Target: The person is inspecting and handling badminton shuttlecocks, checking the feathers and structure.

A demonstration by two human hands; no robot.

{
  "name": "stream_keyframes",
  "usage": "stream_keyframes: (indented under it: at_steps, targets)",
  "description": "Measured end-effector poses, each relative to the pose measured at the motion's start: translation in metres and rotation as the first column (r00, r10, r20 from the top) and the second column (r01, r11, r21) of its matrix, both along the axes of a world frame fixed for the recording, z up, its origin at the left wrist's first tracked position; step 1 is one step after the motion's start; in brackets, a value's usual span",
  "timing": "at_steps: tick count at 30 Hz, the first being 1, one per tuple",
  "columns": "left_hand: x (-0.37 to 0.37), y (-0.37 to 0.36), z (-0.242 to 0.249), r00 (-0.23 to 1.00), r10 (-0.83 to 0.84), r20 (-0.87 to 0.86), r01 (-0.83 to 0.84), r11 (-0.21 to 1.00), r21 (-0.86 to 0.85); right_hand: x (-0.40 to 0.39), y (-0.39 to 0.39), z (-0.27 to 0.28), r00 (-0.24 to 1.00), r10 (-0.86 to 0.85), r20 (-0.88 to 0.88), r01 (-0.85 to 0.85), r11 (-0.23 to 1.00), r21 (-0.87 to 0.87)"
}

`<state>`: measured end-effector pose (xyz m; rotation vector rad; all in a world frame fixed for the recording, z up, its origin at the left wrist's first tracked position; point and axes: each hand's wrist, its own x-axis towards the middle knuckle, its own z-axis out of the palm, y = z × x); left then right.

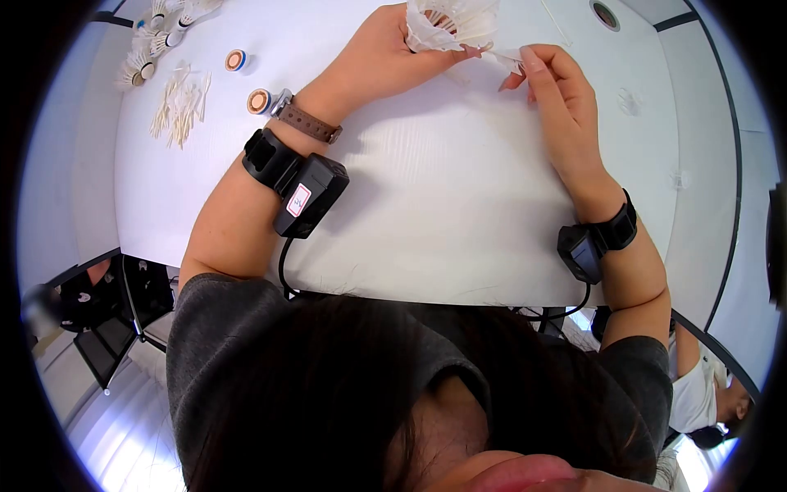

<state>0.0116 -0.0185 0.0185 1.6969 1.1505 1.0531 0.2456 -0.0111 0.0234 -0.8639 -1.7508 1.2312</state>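
At the top of the head view, my left hand (392, 51) is closed around a white feathered shuttlecock (453, 23), its open skirt facing me and its upper part cut off by the frame edge. My right hand (566, 102), just to the right, has thumb and index finger pinched on a thin white feather (506, 57). The feather's other end reaches to the left thumb tip at the shuttlecock's lower rim. Both hands are raised over the white table (459, 197).
On the left lie a pile of loose feathers (180, 107), several shuttlecocks (156, 41) and two cork bases (235, 60) (259, 101). A thin white stick (557, 23) and a round dark-centred piece (605, 15) lie at the upper right. Another person (705, 385) is at the lower right.
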Motion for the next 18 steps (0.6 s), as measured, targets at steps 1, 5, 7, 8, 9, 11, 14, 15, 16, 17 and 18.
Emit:
stream_keyframes:
  at_steps: [1, 5, 7, 8, 9, 11, 14, 15, 16, 17, 18]
  targets:
    - [0.002, -0.002, 0.000, 0.999, -0.018, 0.049, 0.017, 1.000, 0.020, 0.004, 0.001, 0.000, 0.999, -0.006, 0.051, 0.005, 1.000, 0.020]
    - [0.002, 0.000, 0.000, 1.000, -0.031, -0.002, 0.031, 0.999, 0.039, 0.003, 0.003, -0.004, 0.998, -0.041, 0.040, 0.038, 0.997, 0.067]
    - [0.001, -0.002, 0.000, 0.998, -0.057, 0.022, 0.056, 0.997, 0.053, 0.001, 0.004, -0.007, 0.999, -0.046, 0.026, 0.044, 0.997, 0.063]
    - [0.000, -0.003, 0.000, 0.997, -0.062, 0.034, 0.061, 0.997, 0.043, 0.000, 0.005, -0.008, 0.999, -0.043, 0.026, 0.042, 0.997, 0.059]
    - [0.000, -0.004, 0.000, 0.997, -0.068, 0.046, 0.066, 0.997, 0.033, -0.001, 0.005, -0.009, 0.999, -0.041, 0.025, 0.040, 0.998, 0.055]
    - [-0.001, -0.003, -0.001, 0.996, -0.084, 0.029, 0.083, 0.996, 0.019, -0.003, 0.005, -0.008, 0.999, -0.046, 0.018, 0.045, 0.997, 0.060]
    - [-0.005, -0.001, -0.004, 0.991, -0.129, -0.035, 0.129, 0.992, 0.006, -0.002, 0.006, -0.008, 0.999, -0.044, 0.017, 0.043, 0.997, 0.065]
    - [-0.007, 0.000, -0.004, 0.987, -0.151, -0.046, 0.151, 0.989, 0.004, -0.001, 0.006, -0.008, 0.999, -0.042, 0.018, 0.041, 0.997, 0.066]
    - [-0.007, 0.001, -0.004, 0.983, -0.173, -0.057, 0.173, 0.985, 0.002, -0.001, 0.006, -0.008, 0.999, -0.040, 0.021, 0.039, 0.997, 0.065]
    - [-0.007, 0.000, -0.007, 0.988, -0.131, -0.076, 0.134, 0.990, 0.036, -0.001, 0.005, -0.006, 0.999, -0.038, 0.023, 0.037, 0.997, 0.064]
    - [-0.008, -0.003, -0.013, 0.992, -0.090, -0.092, 0.096, 0.993, 0.066, -0.003, 0.005, -0.006, 0.999, -0.037, 0.027, 0.035, 0.998, 0.059]
